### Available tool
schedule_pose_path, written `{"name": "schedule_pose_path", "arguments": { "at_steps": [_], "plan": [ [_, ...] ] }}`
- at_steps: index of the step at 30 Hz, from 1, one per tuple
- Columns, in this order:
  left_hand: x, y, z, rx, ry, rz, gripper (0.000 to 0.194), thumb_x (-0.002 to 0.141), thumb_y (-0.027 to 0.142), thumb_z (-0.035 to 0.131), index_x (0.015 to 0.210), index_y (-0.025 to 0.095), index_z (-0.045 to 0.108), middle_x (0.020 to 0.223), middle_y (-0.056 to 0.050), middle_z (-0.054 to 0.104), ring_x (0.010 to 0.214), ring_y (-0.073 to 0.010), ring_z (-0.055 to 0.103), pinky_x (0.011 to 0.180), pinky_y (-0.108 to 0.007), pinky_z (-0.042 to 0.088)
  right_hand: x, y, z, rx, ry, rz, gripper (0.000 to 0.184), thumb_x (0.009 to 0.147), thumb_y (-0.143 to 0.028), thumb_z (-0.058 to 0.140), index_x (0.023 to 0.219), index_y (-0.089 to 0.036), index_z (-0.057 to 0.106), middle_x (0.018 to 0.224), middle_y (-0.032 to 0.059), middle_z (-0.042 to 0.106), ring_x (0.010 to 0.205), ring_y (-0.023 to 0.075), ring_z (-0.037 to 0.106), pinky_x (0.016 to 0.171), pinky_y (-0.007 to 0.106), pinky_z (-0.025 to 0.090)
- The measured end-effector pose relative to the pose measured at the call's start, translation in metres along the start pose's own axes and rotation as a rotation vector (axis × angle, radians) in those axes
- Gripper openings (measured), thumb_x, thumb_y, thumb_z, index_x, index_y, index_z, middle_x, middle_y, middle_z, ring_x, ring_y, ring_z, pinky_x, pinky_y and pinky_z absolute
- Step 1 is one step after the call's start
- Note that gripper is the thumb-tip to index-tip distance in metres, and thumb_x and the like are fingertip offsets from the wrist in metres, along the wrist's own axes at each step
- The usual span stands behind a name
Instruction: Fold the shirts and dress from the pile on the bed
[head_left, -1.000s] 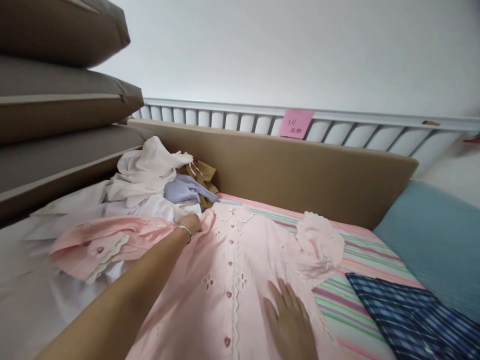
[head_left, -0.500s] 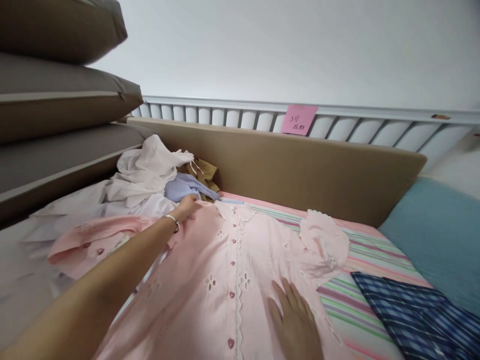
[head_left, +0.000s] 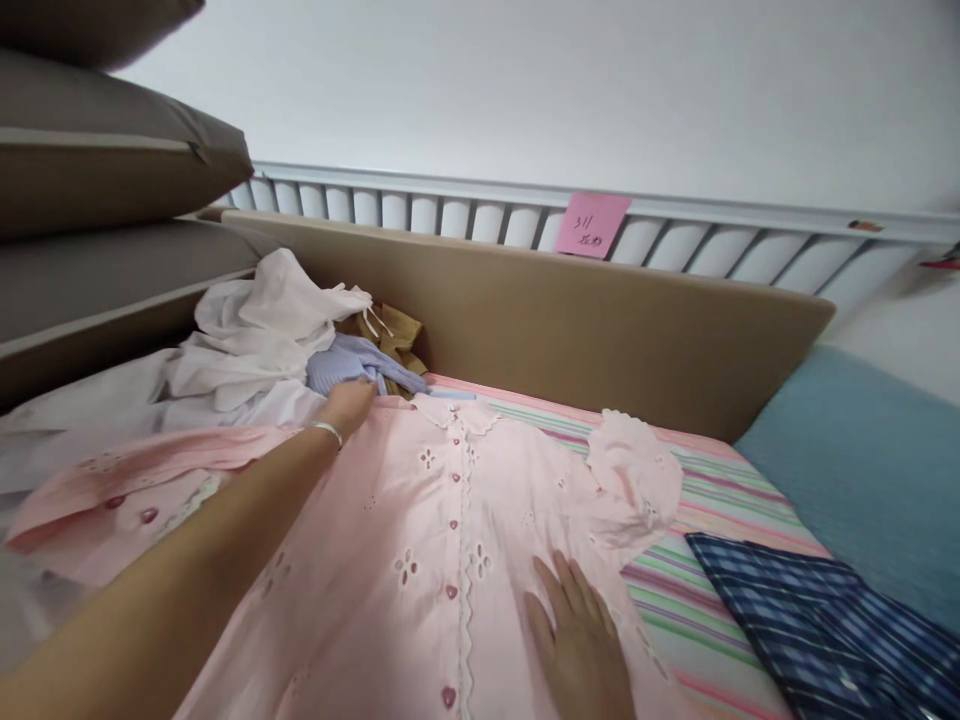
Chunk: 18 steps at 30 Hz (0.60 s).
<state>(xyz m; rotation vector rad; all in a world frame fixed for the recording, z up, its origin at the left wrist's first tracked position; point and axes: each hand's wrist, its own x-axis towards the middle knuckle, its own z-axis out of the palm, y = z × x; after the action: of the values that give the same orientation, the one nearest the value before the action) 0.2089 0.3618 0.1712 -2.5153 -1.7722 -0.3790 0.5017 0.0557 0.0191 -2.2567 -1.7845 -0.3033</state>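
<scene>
A pink blouse (head_left: 375, 530) with heart-shaped buttons, a scalloped collar and cut-out flowers lies front up across the bed. My left hand (head_left: 351, 402) is closed on its shoulder edge, left of the collar, with the fingertips partly hidden. Lower on the blouse, at the right of the button row, my right hand (head_left: 581, 635) rests flat with its fingers stretched out. The blouse's short sleeve (head_left: 637, 480) is spread at the right. Under my left forearm lies a folded pink piece (head_left: 127, 490) with red buttons; whether it belongs to the blouse I cannot tell.
White garments (head_left: 255, 330), a blue striped garment (head_left: 356, 365) and a mustard-brown cloth (head_left: 397, 335) lie heaped at the back left. Stacked brown cushions (head_left: 112, 170) rise beside them. A brown board (head_left: 555, 330) closes the back. A navy plaid garment (head_left: 832, 620) lies right, on the striped sheet (head_left: 697, 590).
The view has shifted slightly, so most things appear a little further left and higher. My left hand still grips the blouse's shoulder, and my right hand stays flat on the front.
</scene>
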Motion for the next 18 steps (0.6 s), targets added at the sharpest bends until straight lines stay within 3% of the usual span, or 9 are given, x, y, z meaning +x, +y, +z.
{"name": "schedule_pose_path", "arguments": {
  "at_steps": [2, 5, 8, 10, 12, 14, 16, 18],
  "plan": [
    [-0.006, 0.012, 0.003, 0.048, 0.023, 0.04, 0.028, 0.082, 0.004, 0.039, 0.095, 0.007, 0.063, 0.104, -0.021, 0.06, 0.101, -0.0277, 0.057, 0.085, -0.039, 0.044, 0.0, 0.0, -0.001, 0.0, 0.0, 0.002, 0.049, 0.088, -0.049, 0.034, 0.128, -0.027, 0.053, 0.142, 0.0033, 0.044, 0.131, 0.0251, 0.038, 0.106, 0.047, 0.035],
    [-0.022, 0.047, 0.012, 0.065, 0.067, 0.164, 0.031, 0.085, 0.008, 0.038, 0.105, 0.011, 0.061, 0.118, -0.019, 0.055, 0.116, -0.028, 0.047, 0.096, -0.043, 0.037, 0.0, -0.002, -0.003, -0.007, -0.01, 0.003, 0.049, 0.088, -0.049, 0.033, 0.128, -0.027, 0.053, 0.141, 0.0035, 0.044, 0.131, 0.0252, 0.038, 0.105, 0.048, 0.035],
    [-0.044, 0.088, 0.036, 0.003, 0.035, 0.405, 0.032, 0.089, 0.019, 0.041, 0.118, 0.017, 0.055, 0.131, -0.013, 0.049, 0.123, -0.0245, 0.041, 0.104, -0.041, 0.031, 0.0, -0.002, -0.003, -0.013, -0.014, 0.0, 0.05, 0.089, -0.049, 0.033, 0.129, -0.026, 0.052, 0.141, 0.0043, 0.044, 0.131, 0.0255, 0.037, 0.106, 0.048, 0.035],
    [-0.056, 0.103, 0.058, -0.047, -0.028, 0.434, 0.039, 0.089, 0.03, 0.044, 0.126, 0.018, 0.049, 0.137, -0.013, 0.044, 0.127, -0.0267, 0.037, 0.105, -0.045, 0.03, -0.001, -0.001, -0.002, -0.013, -0.012, -0.009, 0.051, 0.088, -0.05, 0.034, 0.129, -0.025, 0.052, 0.141, 0.0047, 0.044, 0.132, 0.0258, 0.037, 0.106, 0.047, 0.034],
    [-0.062, 0.101, 0.078, -0.046, -0.037, 0.334, 0.048, 0.088, 0.039, 0.046, 0.131, 0.017, 0.045, 0.142, -0.015, 0.039, 0.132, -0.032, 0.03, 0.106, -0.052, 0.025, -0.002, 0.0, 0.0, -0.01, -0.006, -0.015, 0.051, 0.088, -0.051, 0.035, 0.128, -0.025, 0.053, 0.141, 0.0048, 0.044, 0.132, 0.026, 0.037, 0.107, 0.047, 0.033],
    [-0.059, 0.085, 0.089, -0.005, 0.003, 0.259, 0.05, 0.088, 0.04, 0.046, 0.13, 0.014, 0.047, 0.142, -0.017, 0.039, 0.135, -0.0363, 0.023, 0.108, -0.058, 0.014, -0.002, 0.001, 0.001, -0.005, -0.002, -0.017, 0.051, 0.087, -0.051, 0.035, 0.128, -0.025, 0.053, 0.141, 0.0047, 0.044, 0.132, 0.0262, 0.036, 0.107, 0.047, 0.032],
    [-0.049, 0.062, 0.09, 0.009, 0.033, 0.232, 0.044, 0.088, 0.035, 0.045, 0.125, 0.013, 0.052, 0.137, -0.016, 0.044, 0.136, -0.0363, 0.02, 0.11, -0.057, 0.006, -0.002, 0.0, 0.001, 0.001, -0.007, -0.009, 0.051, 0.088, -0.051, 0.035, 0.128, -0.025, 0.053, 0.142, 0.0046, 0.043, 0.133, 0.0259, 0.035, 0.108, 0.048, 0.031],
    [-0.038, 0.043, 0.084, -0.021, 0.037, 0.215, 0.039, 0.088, 0.029, 0.044, 0.122, 0.013, 0.054, 0.133, -0.014, 0.048, 0.136, -0.0335, 0.022, 0.112, -0.052, 0.005, -0.001, -0.001, -0.002, 0.005, -0.025, 0.002, 0.051, 0.088, -0.05, 0.034, 0.128, -0.025, 0.053, 0.142, 0.0047, 0.042, 0.133, 0.0256, 0.034, 0.108, 0.047, 0.031]
  ]
}}
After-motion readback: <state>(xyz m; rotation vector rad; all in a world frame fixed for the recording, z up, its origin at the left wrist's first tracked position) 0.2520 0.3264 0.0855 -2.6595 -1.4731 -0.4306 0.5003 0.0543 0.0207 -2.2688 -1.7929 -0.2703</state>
